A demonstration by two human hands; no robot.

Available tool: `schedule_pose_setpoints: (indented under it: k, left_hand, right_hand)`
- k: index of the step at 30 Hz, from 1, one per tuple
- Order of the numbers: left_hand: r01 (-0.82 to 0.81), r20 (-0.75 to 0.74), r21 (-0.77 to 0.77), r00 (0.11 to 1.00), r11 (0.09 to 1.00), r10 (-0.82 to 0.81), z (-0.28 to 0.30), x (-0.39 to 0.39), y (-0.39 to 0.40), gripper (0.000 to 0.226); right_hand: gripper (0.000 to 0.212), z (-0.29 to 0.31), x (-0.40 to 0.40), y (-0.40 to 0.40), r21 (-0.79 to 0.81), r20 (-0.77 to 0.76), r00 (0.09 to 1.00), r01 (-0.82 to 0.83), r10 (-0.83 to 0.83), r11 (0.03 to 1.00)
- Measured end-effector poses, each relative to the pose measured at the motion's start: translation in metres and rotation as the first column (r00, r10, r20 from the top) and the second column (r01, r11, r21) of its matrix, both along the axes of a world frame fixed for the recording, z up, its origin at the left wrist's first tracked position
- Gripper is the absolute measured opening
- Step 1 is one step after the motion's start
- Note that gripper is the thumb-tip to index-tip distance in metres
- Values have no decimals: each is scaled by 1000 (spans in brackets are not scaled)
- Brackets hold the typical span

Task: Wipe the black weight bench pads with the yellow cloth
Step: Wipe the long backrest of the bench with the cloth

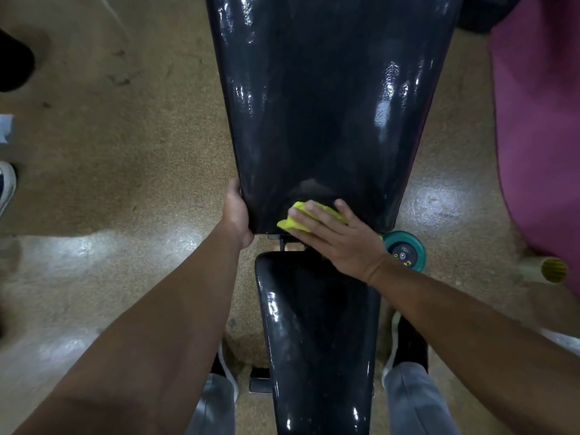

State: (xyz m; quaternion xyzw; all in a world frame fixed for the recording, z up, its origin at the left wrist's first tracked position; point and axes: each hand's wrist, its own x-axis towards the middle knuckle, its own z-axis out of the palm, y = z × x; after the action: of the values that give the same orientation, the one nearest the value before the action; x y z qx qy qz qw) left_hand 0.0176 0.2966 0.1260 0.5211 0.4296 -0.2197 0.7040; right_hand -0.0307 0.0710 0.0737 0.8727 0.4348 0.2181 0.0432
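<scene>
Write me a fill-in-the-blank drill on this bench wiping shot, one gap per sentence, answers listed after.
1. The right hand presses a ____ cloth flat on the back pad.
2. The left hand grips that pad's ____ edge.
3. The seat pad lies ____ the person's legs.
4. A ____ weight plate sits on the floor.

Answers: yellow; left; between; teal

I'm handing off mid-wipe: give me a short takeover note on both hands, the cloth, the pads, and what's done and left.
Left hand: gripping the lower left corner of the back pad, steadying it.
Right hand: fingers spread flat, pressing the yellow cloth onto the back pad's lower edge.
Seat pad: below, not touched by either hand.
Done: cannot tell how much is wiped; both pads look glossy.
Left: finish the back pad's lower edge, then likely the seat pad.
</scene>
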Motion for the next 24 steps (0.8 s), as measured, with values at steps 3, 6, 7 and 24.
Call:
schedule_pose_setpoints:
  k: [3,6,7,24]
  left_hand:
    - [-11,6,-1,1000,1000,11,-1,0,-1,67]
    - [-16,13,21,1000,1000,15,-1,0,-2,66]
    - [-14,10,27,1000,1000,14,1,0,-2,66]
    - [-31,14,64,999,997,31,9,-4,-9,67]
  right_hand:
    - [69,-1,2,-12,173,18,970,234,-241,957]
    - [75,-4,-3,6,361,-72,879,463,-471,809]
    - [72,-5,-7,14,392,-120,852,513,-511,764]
    - [66,17,-10,85,480,-874,429,692,-228,-539]
